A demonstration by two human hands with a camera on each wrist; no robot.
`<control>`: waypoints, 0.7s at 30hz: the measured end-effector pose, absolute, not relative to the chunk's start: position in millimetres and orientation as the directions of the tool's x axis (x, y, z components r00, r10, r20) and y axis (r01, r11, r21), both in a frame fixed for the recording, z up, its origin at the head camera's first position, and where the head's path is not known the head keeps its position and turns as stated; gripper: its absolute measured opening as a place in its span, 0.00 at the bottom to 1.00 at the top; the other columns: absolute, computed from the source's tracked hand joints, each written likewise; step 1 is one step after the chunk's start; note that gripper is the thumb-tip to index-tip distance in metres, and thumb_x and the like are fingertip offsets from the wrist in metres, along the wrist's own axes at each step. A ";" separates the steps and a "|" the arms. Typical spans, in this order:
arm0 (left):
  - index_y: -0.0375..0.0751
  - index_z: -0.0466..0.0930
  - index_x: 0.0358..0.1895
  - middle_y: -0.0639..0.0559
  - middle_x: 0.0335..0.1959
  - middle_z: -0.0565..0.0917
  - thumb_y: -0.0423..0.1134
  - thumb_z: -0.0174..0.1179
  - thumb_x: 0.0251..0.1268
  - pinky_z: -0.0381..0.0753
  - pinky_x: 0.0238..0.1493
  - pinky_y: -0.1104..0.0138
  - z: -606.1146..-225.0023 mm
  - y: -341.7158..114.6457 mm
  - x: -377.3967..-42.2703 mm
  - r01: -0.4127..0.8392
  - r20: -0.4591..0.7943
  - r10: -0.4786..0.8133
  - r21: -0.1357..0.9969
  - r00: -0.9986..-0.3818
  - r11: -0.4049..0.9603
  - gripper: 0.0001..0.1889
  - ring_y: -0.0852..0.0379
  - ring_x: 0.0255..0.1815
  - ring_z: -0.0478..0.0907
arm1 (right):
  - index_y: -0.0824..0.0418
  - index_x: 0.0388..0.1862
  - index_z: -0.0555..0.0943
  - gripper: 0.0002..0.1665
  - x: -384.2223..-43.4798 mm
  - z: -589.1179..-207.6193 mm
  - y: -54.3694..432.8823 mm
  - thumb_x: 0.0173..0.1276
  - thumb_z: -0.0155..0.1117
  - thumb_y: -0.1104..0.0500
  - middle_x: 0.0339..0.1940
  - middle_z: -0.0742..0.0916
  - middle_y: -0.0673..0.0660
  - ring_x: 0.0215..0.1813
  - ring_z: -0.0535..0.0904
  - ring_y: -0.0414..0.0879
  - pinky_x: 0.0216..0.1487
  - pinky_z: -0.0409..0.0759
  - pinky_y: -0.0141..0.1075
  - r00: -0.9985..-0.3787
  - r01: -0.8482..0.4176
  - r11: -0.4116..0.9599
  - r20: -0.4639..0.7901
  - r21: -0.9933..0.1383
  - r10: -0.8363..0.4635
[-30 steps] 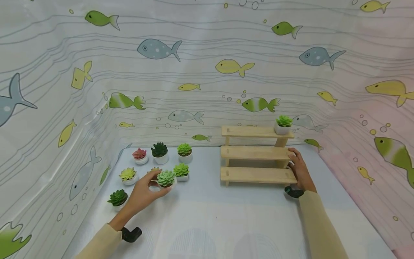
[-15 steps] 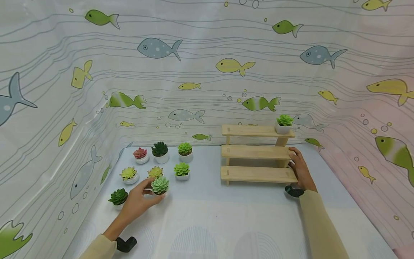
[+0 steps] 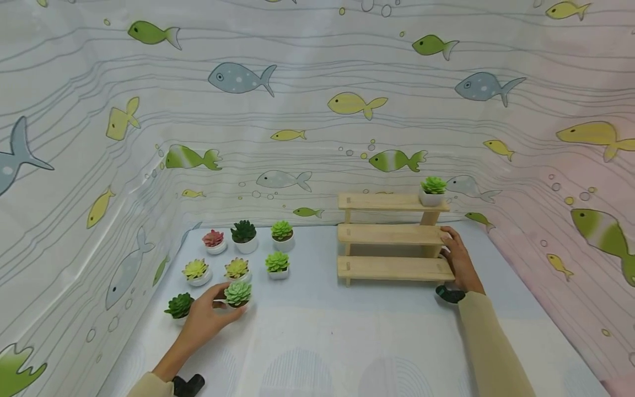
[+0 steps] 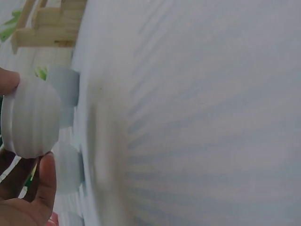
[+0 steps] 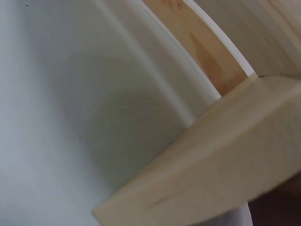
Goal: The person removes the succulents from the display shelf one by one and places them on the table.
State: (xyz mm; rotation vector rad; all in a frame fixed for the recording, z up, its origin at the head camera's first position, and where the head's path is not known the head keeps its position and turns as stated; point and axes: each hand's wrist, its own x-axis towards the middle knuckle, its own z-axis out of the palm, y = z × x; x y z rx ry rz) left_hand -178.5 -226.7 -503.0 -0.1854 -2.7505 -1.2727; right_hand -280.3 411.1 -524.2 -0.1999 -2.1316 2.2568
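My left hand holds a pale green potted succulent by its white pot, thumb on one side and fingers on the other. In the left wrist view, the ribbed white pot is off the table, with a gap beneath it. My right hand grips the right side of a three-step wooden shelf, fingers at the end of the middle step. The right wrist view shows the shelf's wooden side close up. A bright green succulent in a white pot stands on the top step's right end.
Several potted succulents stand on the left of the table: a red one, a dark green one, yellow ones, bright green ones and a deep green one beside my left hand. Fish-printed sheeting walls the table.
My left hand has moved left and toward me with the pale green succulent, uncovering the yellow succulent behind it. My right hand stays on the shelf.
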 end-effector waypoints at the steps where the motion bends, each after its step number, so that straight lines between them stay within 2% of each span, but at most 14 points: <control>1: 0.36 0.74 0.68 0.45 0.52 0.83 0.54 0.79 0.55 0.84 0.47 0.64 -503.9 -227.6 -177.4 0.138 0.134 0.056 0.748 -0.989 0.649 0.41 0.51 0.48 0.82 | 0.32 0.74 0.62 0.25 -281.7 -526.5 411.8 0.82 0.49 0.37 0.79 0.59 0.56 0.74 0.60 0.57 0.57 0.73 0.34 -0.991 0.063 -0.067 -0.071 -0.996 0.112; 4: 0.35 0.74 0.68 0.44 0.52 0.83 0.55 0.79 0.54 0.84 0.47 0.63 -506.3 -229.4 -175.1 0.102 0.102 0.038 0.743 -0.994 0.662 0.43 0.51 0.48 0.82 | 0.30 0.74 0.62 0.25 -283.0 -530.1 412.8 0.82 0.49 0.36 0.79 0.59 0.56 0.74 0.61 0.56 0.52 0.75 0.31 -0.991 0.067 -0.060 -0.073 -0.996 0.111; 9: 0.34 0.73 0.68 0.43 0.52 0.83 0.55 0.79 0.54 0.83 0.49 0.61 -508.6 -232.0 -174.6 0.071 0.067 0.033 0.741 -0.997 0.667 0.43 0.51 0.50 0.81 | 0.29 0.75 0.61 0.27 -282.6 -531.0 413.1 0.81 0.48 0.33 0.81 0.55 0.57 0.78 0.56 0.60 0.56 0.71 0.33 -0.990 0.066 -0.027 -0.069 -0.997 0.125; 15: 0.33 0.73 0.68 0.42 0.52 0.83 0.55 0.79 0.54 0.83 0.48 0.61 -509.1 -236.7 -171.5 0.026 0.030 0.006 0.712 -1.000 0.702 0.43 0.50 0.49 0.82 | 0.29 0.74 0.61 0.26 -283.0 -531.5 413.3 0.81 0.48 0.34 0.81 0.56 0.56 0.78 0.55 0.61 0.57 0.72 0.36 -0.989 0.082 -0.045 -0.087 -0.996 0.122; 21: 0.31 0.73 0.67 0.40 0.51 0.84 0.55 0.79 0.53 0.84 0.43 0.59 -510.1 -240.6 -171.2 -0.006 0.015 -0.023 0.692 -1.000 0.721 0.43 0.50 0.45 0.82 | 0.29 0.74 0.60 0.26 -281.1 -526.2 411.8 0.81 0.48 0.34 0.81 0.55 0.56 0.78 0.55 0.61 0.53 0.74 0.32 -0.990 0.085 -0.063 -0.092 -0.994 0.108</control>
